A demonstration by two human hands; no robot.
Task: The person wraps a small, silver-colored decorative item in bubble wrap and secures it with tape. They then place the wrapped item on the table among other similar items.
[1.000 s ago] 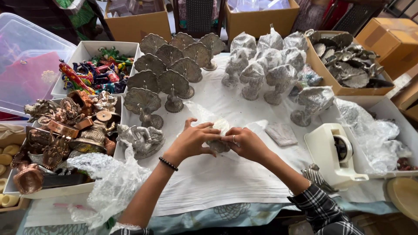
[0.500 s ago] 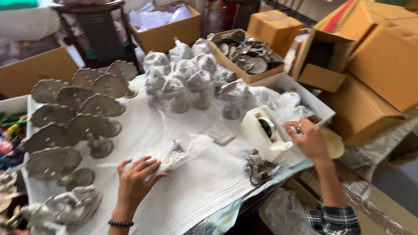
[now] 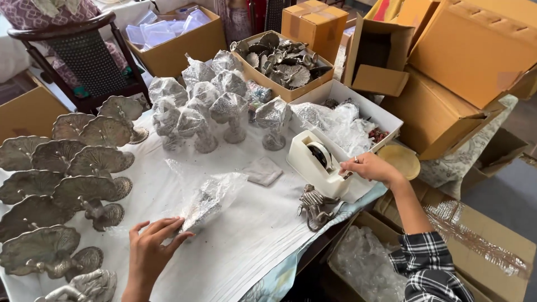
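Observation:
My left hand (image 3: 150, 246) rests flat on the white cloth (image 3: 246, 235), fingertips pressing the end of a metal figurine wrapped in clear plastic (image 3: 208, 200). My right hand (image 3: 371, 166) reaches to the front of a cream tape dispenser (image 3: 323, 163), fingers pinched at its cutting edge; whether tape is between them I cannot tell. A small bare metal figurine (image 3: 314, 206) lies near the table edge below the dispenser.
Unwrapped metal peacock stands (image 3: 67, 173) crowd the left. Several plastic-wrapped ones (image 3: 207, 100) stand at the back. A cardboard box of metal pieces (image 3: 282, 61), a white box with plastic bags (image 3: 349, 120), a round yellow lid (image 3: 398, 161) and large cartons (image 3: 458, 72) lie right. A chair (image 3: 84, 61) stands behind.
My hands parted from the wrapped figurine they held together. The right hand went to the tape dispenser; the left stayed on the figurine. The view swung right.

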